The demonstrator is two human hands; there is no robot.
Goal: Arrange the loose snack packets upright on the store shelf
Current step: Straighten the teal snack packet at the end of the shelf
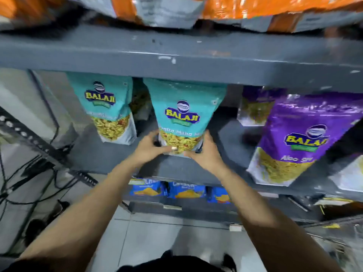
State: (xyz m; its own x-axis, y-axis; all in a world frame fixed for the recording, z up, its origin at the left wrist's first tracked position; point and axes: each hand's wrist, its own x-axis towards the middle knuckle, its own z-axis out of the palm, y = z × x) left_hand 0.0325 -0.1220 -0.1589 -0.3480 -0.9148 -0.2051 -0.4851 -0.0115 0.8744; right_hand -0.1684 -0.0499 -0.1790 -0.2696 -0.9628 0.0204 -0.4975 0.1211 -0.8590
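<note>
Shelf (110,160): grey metal, I see packets standing on it
Left packet (110,112): teal, upright, near the back
Left hand (149,148): mine, fingers closed on the middle packet's lower left edge
Middle packet (184,116): teal, upright, between both hands
Right hand (206,154): clasping its lower right corner
Purple packet (290,138): leaning, well right

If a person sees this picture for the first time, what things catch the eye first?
First, the teal snack packet standing at the centre of the grey metal shelf, its base gripped by the left hand and right hand. Then the shiny purple snack packet leaning at the right, and a second teal packet to the left.
</note>
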